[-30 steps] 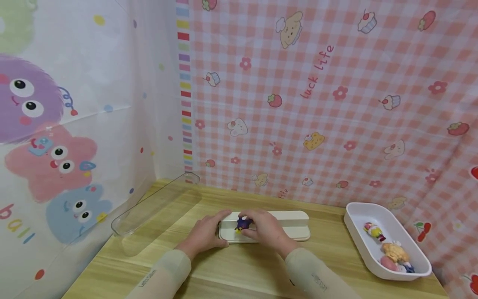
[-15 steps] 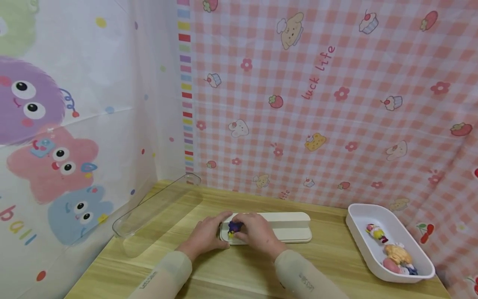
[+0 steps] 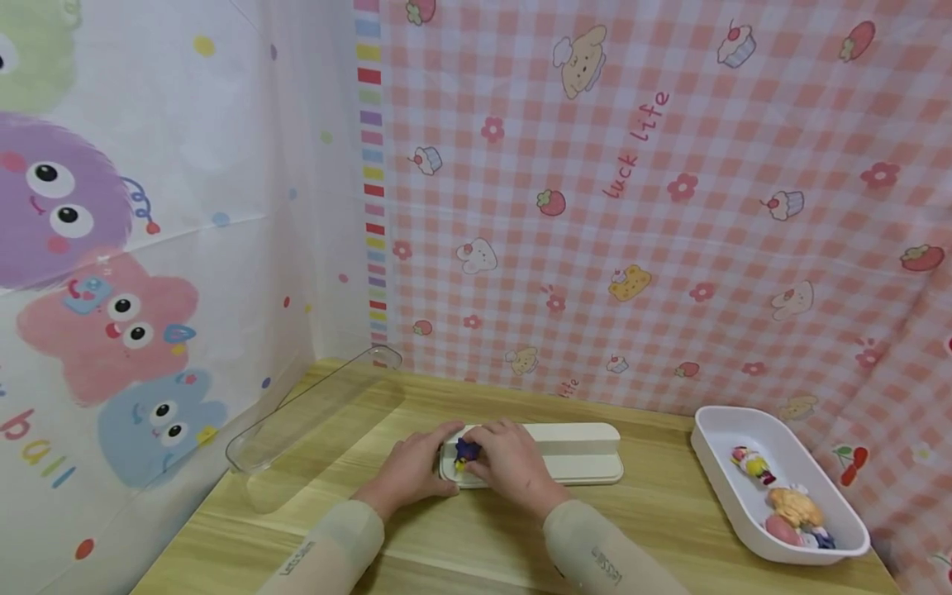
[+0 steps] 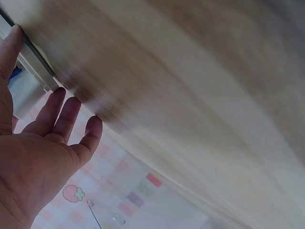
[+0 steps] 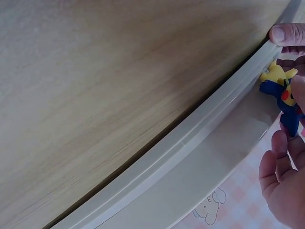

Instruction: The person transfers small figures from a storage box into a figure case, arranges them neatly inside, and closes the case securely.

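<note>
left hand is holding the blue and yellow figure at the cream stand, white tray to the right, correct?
Not the left: the head view shows the right hand holding the blue and yellow figure at the cream stand, the white tray to the right.

The right hand (image 3: 513, 467) pinched a dark-blue-and-yellow figurine (image 3: 466, 450) right at the cream base's (image 3: 583, 453) left end, and the left hand (image 3: 411, 464) gripped that end! Far right, a white tray (image 3: 747, 426) held toys (image 3: 794, 506).

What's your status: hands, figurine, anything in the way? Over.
Left hand holds base at its left end. Right hand pinches figurine at that same end. Nothing visibly in the way.
</note>
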A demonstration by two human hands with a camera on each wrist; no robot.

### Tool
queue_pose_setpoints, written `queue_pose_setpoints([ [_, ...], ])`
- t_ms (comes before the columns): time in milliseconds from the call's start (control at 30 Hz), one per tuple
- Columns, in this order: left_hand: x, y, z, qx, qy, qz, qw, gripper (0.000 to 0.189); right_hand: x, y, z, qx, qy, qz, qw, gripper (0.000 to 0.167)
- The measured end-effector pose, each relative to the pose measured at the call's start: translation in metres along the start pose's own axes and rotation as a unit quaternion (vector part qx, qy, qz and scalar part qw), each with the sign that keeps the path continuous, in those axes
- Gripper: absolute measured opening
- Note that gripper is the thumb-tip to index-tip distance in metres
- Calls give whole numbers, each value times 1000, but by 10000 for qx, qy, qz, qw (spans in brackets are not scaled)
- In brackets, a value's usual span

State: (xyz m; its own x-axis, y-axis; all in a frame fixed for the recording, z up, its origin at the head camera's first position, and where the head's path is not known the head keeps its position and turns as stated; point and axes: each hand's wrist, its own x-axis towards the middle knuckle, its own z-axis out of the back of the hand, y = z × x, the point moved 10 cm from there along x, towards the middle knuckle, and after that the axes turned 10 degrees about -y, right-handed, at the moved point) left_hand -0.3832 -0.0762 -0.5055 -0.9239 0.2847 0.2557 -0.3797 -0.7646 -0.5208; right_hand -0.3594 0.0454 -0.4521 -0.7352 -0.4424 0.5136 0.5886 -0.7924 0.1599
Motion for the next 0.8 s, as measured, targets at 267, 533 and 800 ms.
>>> queue_pose_setpoints([
  [267,0,0,0,46,-27,-8,10000,100,-3,0,-4,-249,239,-92,9994,46],
  [533,0,-3,2,15,-64,-94,9999,98,-4,2,-6,-368,288,-94,9989,54],
  [800,0,0,0,37,-29,-80,10000,98,-4,1,-8,-332,321,-146,9988,58],
])
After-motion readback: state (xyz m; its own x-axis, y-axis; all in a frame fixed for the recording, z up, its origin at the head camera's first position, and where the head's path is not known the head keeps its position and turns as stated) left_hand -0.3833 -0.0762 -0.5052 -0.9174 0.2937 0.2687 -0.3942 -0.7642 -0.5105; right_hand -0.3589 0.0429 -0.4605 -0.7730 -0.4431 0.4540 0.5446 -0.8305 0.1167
